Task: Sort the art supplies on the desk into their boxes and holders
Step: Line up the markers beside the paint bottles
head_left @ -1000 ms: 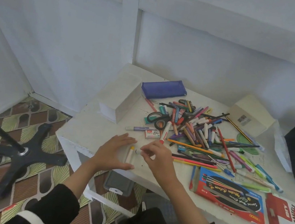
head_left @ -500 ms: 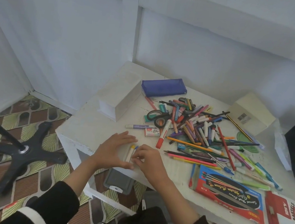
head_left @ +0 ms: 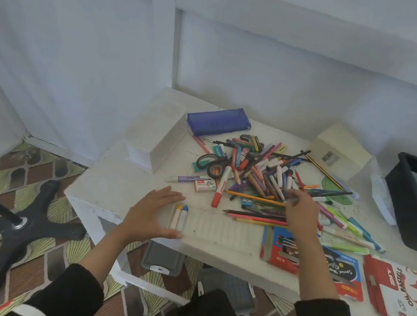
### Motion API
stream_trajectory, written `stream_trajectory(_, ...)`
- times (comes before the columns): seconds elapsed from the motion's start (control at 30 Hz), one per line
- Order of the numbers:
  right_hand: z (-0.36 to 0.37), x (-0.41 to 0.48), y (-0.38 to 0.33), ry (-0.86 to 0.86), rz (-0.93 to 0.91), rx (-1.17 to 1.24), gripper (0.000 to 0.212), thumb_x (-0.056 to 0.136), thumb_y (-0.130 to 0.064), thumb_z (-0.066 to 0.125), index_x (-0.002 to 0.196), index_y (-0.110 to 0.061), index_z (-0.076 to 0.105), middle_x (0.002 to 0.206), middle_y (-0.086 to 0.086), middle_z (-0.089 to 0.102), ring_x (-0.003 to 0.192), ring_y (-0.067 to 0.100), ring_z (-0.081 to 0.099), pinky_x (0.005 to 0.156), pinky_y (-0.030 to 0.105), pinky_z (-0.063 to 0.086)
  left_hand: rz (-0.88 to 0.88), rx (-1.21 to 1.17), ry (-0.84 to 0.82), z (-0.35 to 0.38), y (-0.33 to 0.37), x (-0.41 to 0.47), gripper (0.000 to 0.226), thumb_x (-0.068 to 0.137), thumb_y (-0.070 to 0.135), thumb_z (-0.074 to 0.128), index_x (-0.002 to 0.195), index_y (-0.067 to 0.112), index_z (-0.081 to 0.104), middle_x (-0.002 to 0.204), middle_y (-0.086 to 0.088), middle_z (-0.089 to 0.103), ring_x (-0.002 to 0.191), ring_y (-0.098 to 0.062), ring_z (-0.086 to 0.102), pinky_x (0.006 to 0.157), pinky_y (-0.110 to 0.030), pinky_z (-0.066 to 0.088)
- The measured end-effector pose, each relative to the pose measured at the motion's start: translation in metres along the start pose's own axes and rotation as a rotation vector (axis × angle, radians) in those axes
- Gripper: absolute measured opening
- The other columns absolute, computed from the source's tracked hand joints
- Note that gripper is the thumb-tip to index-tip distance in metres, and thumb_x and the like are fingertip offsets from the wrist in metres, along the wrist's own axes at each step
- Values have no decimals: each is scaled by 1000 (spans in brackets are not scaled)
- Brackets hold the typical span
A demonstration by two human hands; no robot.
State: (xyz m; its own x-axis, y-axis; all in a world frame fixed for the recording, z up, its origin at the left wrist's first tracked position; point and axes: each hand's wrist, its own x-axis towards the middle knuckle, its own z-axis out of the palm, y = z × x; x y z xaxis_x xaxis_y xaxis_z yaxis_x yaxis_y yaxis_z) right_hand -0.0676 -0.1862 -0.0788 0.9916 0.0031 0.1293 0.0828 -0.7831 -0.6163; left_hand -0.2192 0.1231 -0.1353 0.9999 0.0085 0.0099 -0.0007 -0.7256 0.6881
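The likeliest slip lay with the two white-barrelled round sticks capped yellow and blue. They sat to the near left of the tangled heap of plastic markers and wooden pencils, close to the front lip of the white painted counter. Being smooth cylinders, they would probably roll over that lip if the left hand, lying flat with its fingers straight and spread just beside them, were lifted carelessly. The right hand reached into the near-right fringe of the heap with fingers curled downward; whether they had closed on a marker could not be told. A pull there could well drag neighbours along, since long thin pencils lay criss-crossed over stubby barrels, and the forearm passing above the loose pencils on the heap's near side might sweep them. At the heap's left edge, the black-handled steel scissors offered a hard loop to snag on. Behind the heap lay a soft blue fabric pencil case, and on its near right a glossy red and blue cardboard pencil box, flat and rectangular.
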Motion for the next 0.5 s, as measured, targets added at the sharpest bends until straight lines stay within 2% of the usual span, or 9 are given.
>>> stream_trajectory(0.1,-3,10,20,-75,38,-139,34,87,3,55,120,-3,62,125,18,57,107,32,57,94,38,43,8,12,-1,-1,2,0,93,50,92,51,131,48,38,140,34,29,137,12,10,116,-29,6)
stream_trajectory(0.17,-2,12,23,-118,49,-200,30,87,3,55,116,1,63,123,19,58,110,32,56,94,37,43,7,13,0,-1,2,-1,93,50,93,50,130,48,38,141,33,29,137,11,11,115,-29,6)
stream_trajectory(0.37,0,6,26,-66,-18,-256,16,90,0,49,101,0,62,109,17,60,93,29,55,72,32,39,8,18,-4,-1,3,-1,95,49,94,49,132,47,37,141,31,29,138,8,12,116,-30,7)
stream_trajectory(0.5,-3,1,24,60,-65,-136,8,92,-10,56,93,-3,59,95,12,62,81,23,53,68,30,39,15,25,0,-1,3,0,96,49,93,49,132,46,38,141,31,29,138,8,12,116,-31,7)
